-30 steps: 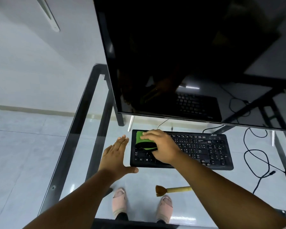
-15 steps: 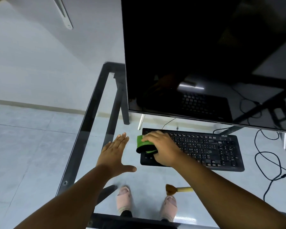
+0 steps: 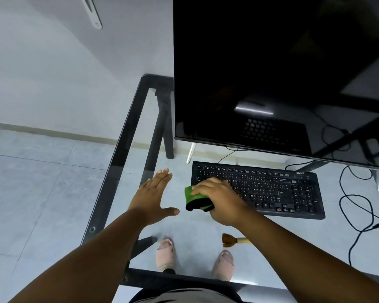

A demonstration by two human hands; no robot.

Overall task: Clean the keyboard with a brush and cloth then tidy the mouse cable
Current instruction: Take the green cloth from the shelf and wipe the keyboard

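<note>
Green cloth (image 3: 197, 199) with black edge, clamped in right hand (image 3: 219, 200) at left end of black keyboard (image 3: 271, 189) on glass desk (image 3: 118, 149). Left hand (image 3: 150, 199) flat on glass, fingers spread, empty. Brush (image 3: 232, 240) lay near front edge. Cable (image 3: 357, 206) looped loose at right, below monitor (image 3: 271, 73).

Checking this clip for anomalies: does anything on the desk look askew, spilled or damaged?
Nothing spilled or damaged. The keyboard lies slightly skewed to the glass desk edge, and a loose black cable sprawls in loops at the right. The brush lies set aside near the front edge.
</note>
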